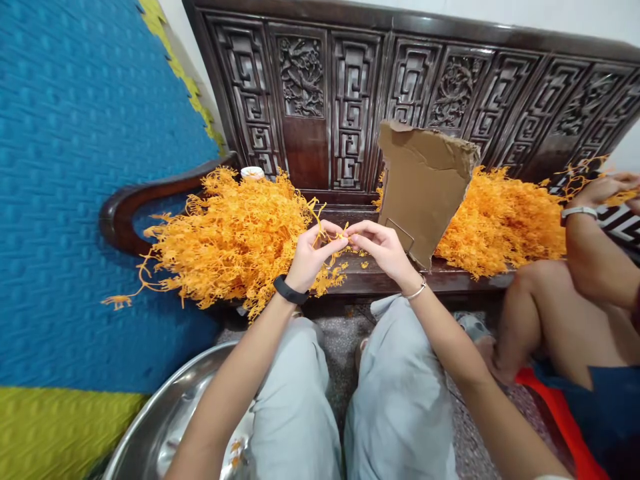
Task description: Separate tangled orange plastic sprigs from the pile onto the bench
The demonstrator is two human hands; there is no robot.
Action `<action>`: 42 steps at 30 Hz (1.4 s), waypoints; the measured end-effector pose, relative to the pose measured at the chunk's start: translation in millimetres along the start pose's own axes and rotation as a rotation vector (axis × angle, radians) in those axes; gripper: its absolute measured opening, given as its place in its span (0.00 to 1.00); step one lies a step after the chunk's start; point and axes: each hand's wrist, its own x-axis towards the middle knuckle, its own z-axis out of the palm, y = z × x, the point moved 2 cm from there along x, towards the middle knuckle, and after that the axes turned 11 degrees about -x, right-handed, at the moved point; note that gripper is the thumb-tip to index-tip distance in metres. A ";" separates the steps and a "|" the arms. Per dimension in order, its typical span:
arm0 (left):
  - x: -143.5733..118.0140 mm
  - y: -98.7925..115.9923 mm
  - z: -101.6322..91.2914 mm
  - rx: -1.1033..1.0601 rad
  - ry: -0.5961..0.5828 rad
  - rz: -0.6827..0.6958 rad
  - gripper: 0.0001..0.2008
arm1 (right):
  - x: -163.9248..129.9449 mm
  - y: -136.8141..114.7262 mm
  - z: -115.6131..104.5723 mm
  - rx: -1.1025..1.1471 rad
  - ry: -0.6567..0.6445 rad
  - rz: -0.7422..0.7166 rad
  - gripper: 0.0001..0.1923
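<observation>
My left hand (314, 255) and my right hand (379, 248) meet over the front edge of a dark carved wooden bench (350, 277). Both pinch the same small orange plastic sprig (341, 237) between fingertips. A big heap of orange plastic sprigs (230, 240) lies on the bench just left of my left hand. My left wrist has a black band, my right a thin silver bangle. A few loose orange bits (334, 275) lie on the seat under my hands.
A torn cardboard sheet (423, 183) stands propped right of my hands, with a second orange heap (503, 220) behind it. Another person's arm (593, 253) and knee are at the right. A steel basin (170, 417) sits at my lower left, beside blue-yellow foam mats (75, 167).
</observation>
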 end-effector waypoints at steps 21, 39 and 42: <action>-3.2 -3.1 6.3 0.045 -0.061 -0.277 0.10 | -2.2 4.6 1.7 -0.524 0.070 -0.242 0.08; -2.0 3.9 9.0 0.152 -0.089 -0.192 0.10 | -3.0 6.3 -6.7 -0.411 0.083 -0.169 0.08; -2.4 2.1 8.3 0.172 -0.044 -0.173 0.07 | -3.2 6.8 -8.4 -0.456 0.065 -0.156 0.07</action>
